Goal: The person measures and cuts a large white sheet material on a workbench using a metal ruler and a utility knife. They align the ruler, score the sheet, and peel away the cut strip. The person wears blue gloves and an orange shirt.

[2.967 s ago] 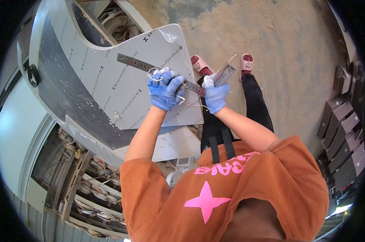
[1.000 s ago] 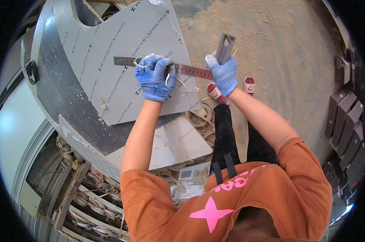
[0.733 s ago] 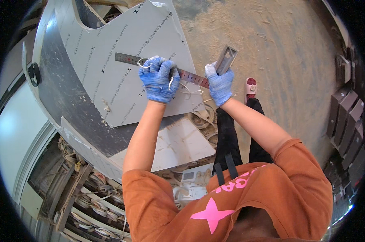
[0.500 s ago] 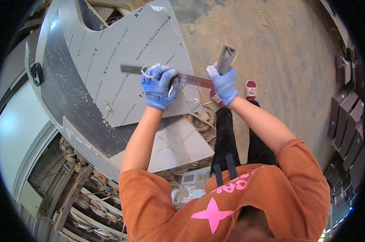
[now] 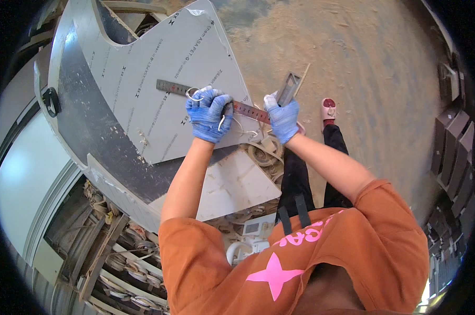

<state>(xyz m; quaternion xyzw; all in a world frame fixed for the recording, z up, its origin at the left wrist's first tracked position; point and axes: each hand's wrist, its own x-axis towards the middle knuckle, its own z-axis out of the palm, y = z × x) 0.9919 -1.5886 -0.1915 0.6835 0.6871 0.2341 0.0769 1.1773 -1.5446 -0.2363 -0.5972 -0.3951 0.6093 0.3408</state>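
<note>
My right hand (image 5: 283, 119), in a blue glove, is closed around the stock of a try square (image 5: 248, 111). A thin light stick (image 5: 302, 80) juts out beside the stock. The steel blade with ruler marks runs left across my body and passes under my left hand (image 5: 209, 116), also gloved in blue, which is closed around it. The blade's far end shows past my left fingers. A thin white curled strip (image 5: 196, 93) hangs at those fingers. Below the blade lies a large grey film-covered panel (image 5: 158, 121) with a curved cutout.
The panel rests on a dark curved-edge table (image 5: 90, 89) with chips on it. A pale board (image 5: 237, 184) and coiled strips (image 5: 266, 152) sit near my legs. Racked strips (image 5: 127, 268) are lower left, dark boxes (image 5: 450, 152) at right. Dust covers the floor (image 5: 389, 105).
My right hand has shifted slightly left and down with the stock of the try square. My left hand stays closed on the blade, nearly in place.
</note>
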